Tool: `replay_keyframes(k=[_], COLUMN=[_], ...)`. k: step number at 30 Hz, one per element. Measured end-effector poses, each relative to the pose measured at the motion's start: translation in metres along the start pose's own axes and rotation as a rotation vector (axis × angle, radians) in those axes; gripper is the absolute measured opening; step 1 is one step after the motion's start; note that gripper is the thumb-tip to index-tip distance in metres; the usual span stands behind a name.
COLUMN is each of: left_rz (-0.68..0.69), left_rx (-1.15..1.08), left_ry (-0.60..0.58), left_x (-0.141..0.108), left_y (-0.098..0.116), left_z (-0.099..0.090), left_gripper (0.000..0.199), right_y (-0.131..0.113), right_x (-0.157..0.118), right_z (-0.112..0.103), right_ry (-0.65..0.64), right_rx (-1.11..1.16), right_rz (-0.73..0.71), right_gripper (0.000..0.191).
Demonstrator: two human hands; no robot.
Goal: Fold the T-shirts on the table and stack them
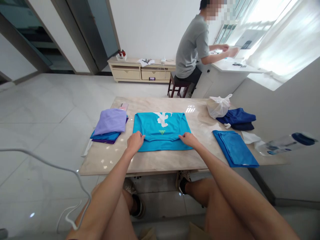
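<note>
Head: hands (135, 141) pinch shirt (162, 133); basket (121, 58) holds red items (122, 53).

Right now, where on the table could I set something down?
Bare tabletop lies between the turquoise shirt and the folded blue garment, and between the lavender-topped pile and the near edge. The right end is crowded: plastic bag, bundled clothes, bottle.

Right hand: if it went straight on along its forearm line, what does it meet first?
The folded turquoise cloth garment, which the right hand pinches; the line seems to run over it toward the white printed figure. Clearance above the cloth is unclear from this view.
</note>
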State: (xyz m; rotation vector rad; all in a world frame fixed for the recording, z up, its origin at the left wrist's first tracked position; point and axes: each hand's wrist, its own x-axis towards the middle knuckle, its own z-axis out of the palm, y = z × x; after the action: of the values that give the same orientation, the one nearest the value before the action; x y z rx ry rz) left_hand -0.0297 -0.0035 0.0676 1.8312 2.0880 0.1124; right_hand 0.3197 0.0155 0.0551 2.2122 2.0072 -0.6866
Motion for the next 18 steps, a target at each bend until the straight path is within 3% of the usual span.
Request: replay_keyframes(k=[4,8,13,18], left_rz=[-0.13,-0.134,-0.109,-0.063], left_rx=[-0.01,-0.005,-0.005,0.089], left_ry=[-0.099,-0.129,-0.136,-0.215], left_x=[0.017,0.02,0.01,-0.009], left_y=[0.013,0.021,0.025,0.021], left_z=[0.001,0.001,-0.012,-0.019], left_gripper=[0.05,0.038,0.035,0.033], right_y=[-0.003,-0.003,0.001,0.012], right_x=[0.021,0.029,0.02,0.001], right_z=[0.012,0.015,-0.002,-0.008], right_ry=[-0.019,0.007,-0.005,-0.154], right_rx=[0.083,0.127,0.121,0.139], right_rz=[0.073,0.061,0.054,0.046], right_gripper=[0.059,0.04,0.033,0.034])
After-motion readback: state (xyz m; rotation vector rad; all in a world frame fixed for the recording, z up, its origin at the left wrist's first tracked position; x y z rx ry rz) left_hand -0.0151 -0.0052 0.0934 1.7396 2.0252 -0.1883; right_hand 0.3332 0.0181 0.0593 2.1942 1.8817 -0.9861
